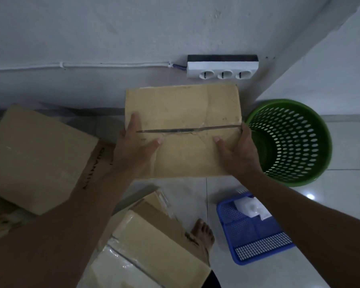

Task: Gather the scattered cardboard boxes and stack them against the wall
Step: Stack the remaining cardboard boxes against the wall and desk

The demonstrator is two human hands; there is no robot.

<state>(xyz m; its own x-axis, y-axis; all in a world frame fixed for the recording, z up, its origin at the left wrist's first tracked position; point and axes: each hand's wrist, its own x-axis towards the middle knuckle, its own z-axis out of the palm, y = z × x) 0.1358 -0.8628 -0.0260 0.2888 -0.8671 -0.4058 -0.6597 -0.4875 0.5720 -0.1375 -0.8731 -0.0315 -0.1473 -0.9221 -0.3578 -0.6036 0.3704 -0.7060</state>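
Lying nearest on the white tiled floor (341,204): a taped brown cardboard box (154,246), beside a bare foot (204,233) and a blue plastic mesh tray (256,238). Holding a flat tan cardboard box (185,121) from both sides (tape seam across its top): left hand (133,150) and right hand (237,150), each grip closed on an edge. Sitting left, a larger brown carton (35,159); right, a green perforated plastic basket (289,142). Running behind, a grey wall (112,38) carrying a white three-socket power strip (222,68).

Dim light around me. A rough white plastered wall (133,28) fills twelve o'clock, carrying a white three-socket power strip (222,68) and thin white cable (92,65). Glossy pale floor tiles (341,204) spread toward three o'clock, catching one small glare.
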